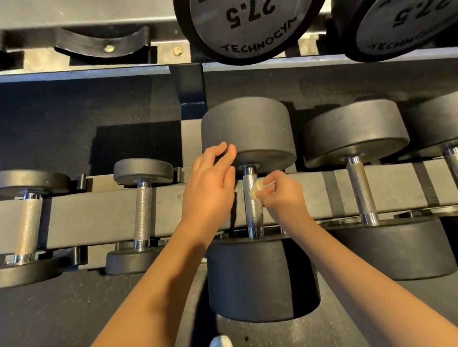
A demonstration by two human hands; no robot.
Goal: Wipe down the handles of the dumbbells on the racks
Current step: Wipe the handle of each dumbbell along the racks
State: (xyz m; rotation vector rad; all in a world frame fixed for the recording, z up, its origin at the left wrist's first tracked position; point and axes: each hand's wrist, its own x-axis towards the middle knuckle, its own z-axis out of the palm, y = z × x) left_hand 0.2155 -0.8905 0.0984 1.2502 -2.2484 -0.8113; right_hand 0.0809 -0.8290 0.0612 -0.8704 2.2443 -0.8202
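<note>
Rack (106, 212) holds dumbbells (247, 130); right hand (284, 197) pinches wad (261, 185), likely cloth, against handle (252, 214).

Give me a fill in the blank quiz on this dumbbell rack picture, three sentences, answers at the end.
1. Of the left hand and the right hand, the pale wipe is in the ____ one.
2. The left hand's fingers touch the ____ head of the wiped dumbbell, not the near one.
3. The upper-rack dumbbells are marked ____.

Missing words: right; far; 27.5
</note>
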